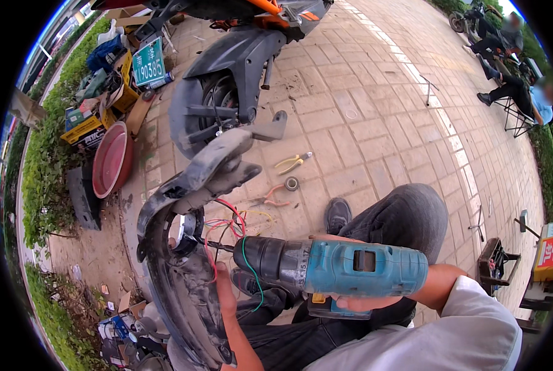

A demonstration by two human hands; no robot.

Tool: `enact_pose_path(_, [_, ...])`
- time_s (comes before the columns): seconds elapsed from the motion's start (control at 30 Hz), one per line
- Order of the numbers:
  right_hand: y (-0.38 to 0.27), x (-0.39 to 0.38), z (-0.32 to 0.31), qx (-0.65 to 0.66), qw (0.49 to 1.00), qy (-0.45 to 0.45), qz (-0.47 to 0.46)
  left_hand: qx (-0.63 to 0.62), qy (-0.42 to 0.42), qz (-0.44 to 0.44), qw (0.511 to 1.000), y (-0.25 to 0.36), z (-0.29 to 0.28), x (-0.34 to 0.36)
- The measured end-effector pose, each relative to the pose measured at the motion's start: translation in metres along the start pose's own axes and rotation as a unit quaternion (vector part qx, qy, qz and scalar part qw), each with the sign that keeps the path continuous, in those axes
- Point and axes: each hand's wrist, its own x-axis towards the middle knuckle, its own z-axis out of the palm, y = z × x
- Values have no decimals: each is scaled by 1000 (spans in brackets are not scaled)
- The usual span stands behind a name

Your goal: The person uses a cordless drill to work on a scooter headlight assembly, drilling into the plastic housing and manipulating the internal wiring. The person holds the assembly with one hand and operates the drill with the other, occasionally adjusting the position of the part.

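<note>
Right grip wraps teal cordless drill, drill bit at black plastic motorcycle panel beside the lap, whose edge left grip holds, likely bracing it against drilling force.

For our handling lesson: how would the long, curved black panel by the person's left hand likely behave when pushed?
The black panel is probably stiff, as it keeps its arched shape with the left hand at its edge. Its curve suggests it may rock on flat ground. Its dusty-looking surface could feel slightly slippery.
</note>
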Motion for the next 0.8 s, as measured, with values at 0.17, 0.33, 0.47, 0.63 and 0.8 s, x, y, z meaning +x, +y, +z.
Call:
enact_pose_path(0.17, [2,4,-1,14,1000,-18,20,7,8,2,1000,-3,0,0])
enact_pose_path(0.33, [-4,3,0,9,999,-19,29,0,2,2,1000,-1,5,0])
enact_pose_path(0.47, [1,6,1,21,999,-33,32,9,12,3,1000,-3,-1,-1])
enact_pose_path(0.63, [-5,5,0,20,999,-27,39,3,1,-1,1000,0,5,-1])
enact_pose_path(0.8, [-7,6,1,25,998,-26,43,5,1,-5,1000,-1,5,-2])
